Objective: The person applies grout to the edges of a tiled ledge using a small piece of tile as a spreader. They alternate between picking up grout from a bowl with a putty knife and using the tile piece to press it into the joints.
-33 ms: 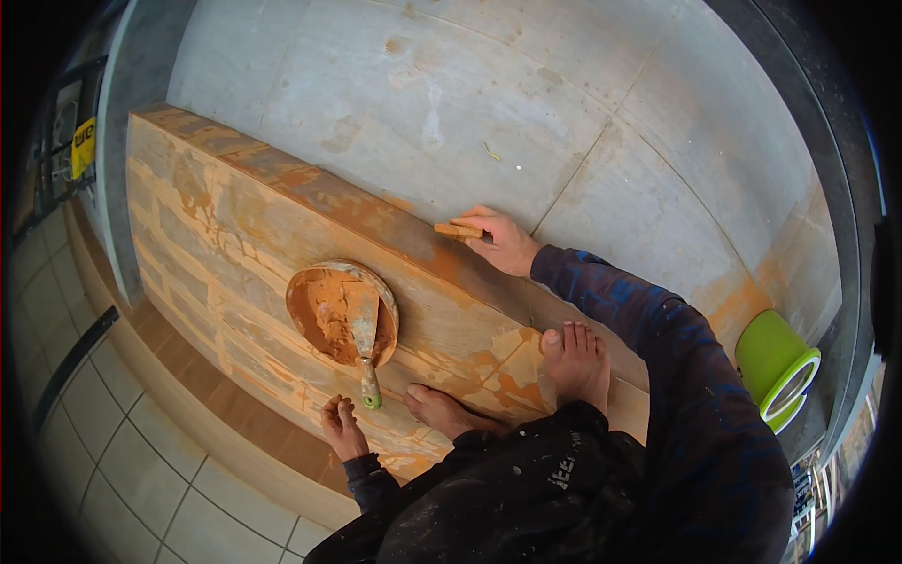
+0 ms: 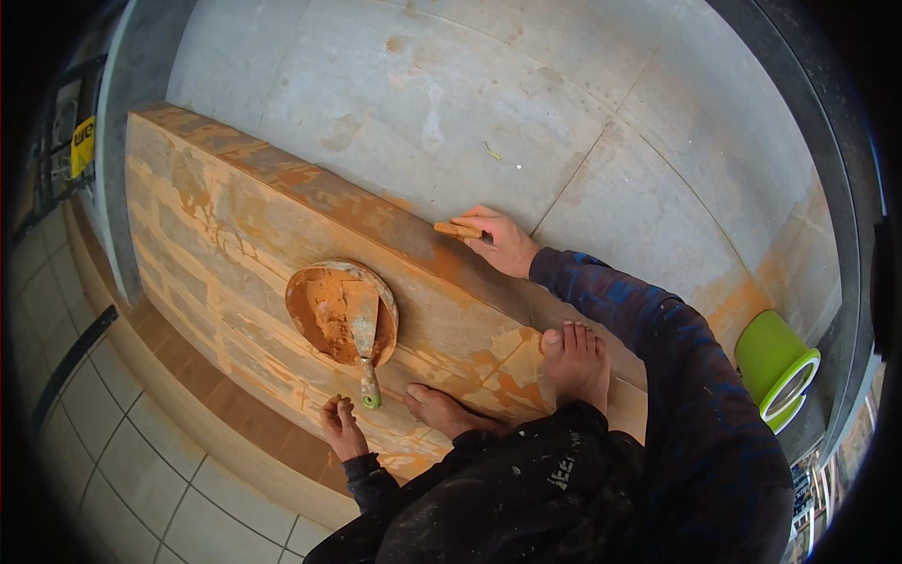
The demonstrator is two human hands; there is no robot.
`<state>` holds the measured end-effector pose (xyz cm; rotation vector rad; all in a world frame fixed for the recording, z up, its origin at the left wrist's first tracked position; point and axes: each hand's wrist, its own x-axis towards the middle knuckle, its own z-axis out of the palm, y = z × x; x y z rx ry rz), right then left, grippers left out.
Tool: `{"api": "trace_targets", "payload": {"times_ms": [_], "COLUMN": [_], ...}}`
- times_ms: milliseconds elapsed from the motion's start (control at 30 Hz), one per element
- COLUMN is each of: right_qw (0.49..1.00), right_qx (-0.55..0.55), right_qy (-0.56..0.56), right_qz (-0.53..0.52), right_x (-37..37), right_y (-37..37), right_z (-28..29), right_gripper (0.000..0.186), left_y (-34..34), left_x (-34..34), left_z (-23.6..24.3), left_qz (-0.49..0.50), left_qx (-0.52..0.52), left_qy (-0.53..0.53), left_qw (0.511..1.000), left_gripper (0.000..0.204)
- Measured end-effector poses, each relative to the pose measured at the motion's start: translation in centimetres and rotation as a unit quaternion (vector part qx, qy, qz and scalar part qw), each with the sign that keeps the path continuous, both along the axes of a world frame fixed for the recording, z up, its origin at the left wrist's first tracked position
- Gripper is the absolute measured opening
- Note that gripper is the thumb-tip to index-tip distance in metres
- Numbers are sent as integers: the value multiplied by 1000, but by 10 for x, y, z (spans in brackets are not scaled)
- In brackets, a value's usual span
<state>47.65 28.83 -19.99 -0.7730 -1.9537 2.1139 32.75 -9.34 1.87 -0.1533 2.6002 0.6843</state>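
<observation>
My right hand [image 2: 508,246] is closed on a small flat block [image 2: 457,230] smeared with orange paste. It presses near the top edge of the tiled step [image 2: 202,221], where the edge meets the grey floor. My left hand [image 2: 346,434] hangs low over the step, its stained fingers loosely curled and apart, with nothing visible in them. Between the hands, a round bowl [image 2: 299,340] of orange grout [image 2: 329,305] stands on the step. A putty knife [image 2: 367,352] with a green-ended handle lies across the bowl, its handle past the rim.
My bare feet [image 2: 576,368] stand on the step, close to the bowl. Grey tiles [image 2: 451,103] spread beyond the edge. A green bucket [image 2: 766,352] stands at the right. Lower floor tiles [image 2: 141,470] lie at the left, past a wooden-looking ledge [image 2: 240,399].
</observation>
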Motion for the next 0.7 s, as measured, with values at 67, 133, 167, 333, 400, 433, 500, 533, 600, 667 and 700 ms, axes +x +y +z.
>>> {"api": "trace_targets", "payload": {"times_ms": [67, 133, 167, 333, 400, 433, 500, 533, 600, 667, 700], "right_qw": [1000, 999, 1000, 999, 998, 998, 994, 991, 996, 999, 1000], "right_qx": [-2, -3, 19, 23, 7, 10, 26, 22, 10, -5, -13], "right_qy": [-22, -45, -16, -10, -23, -22, -18, -33, -22, -10, -18], "right_qz": [3, 6, 15, 32, 53, 50, 107, 128, 84, 39, 4], "right_x": [0, 4, 8, 15, 21, 30, 57, 67, 70, 65, 54], "right_y": [-5, -8, -9, -12, -10, -8, -1, 2, 10, 12, 16], "right_z": [3, 0, -4, -1, 2, 6, 14, 22, 32, 35, 34], "right_gripper": [36, 39, 41, 44, 44, 44, 43, 41, 40, 40, 38], "left_y": [5, 12, 13, 2, -1, -2, 6, 10, 19, 24, 27], "left_x": [1, 3, 4, 4, 4, 3, 0, 1, -4, -4, -5], "left_z": [1, 5, 5, 5, 1, 0, -2, -1, 0, 1, 1], "left_qz": [-14, 21, 23, 19, 3, -13, -4, 7, 3, -1, -12], "left_qx": [-5, 2, 0, 30, 20, 7, 27, 37, 32, 24, 23], "left_qy": [0, -9, -13, -13, -10, -8, -9, -15, -12, -8, -9], "left_qw": [1000, 1000, 1000, 999, 1000, 1000, 1000, 999, 999, 1000, 1000], "left_gripper": [25, 22, 22, 19, 22, 25, 21, 18, 18, 18, 18]}}
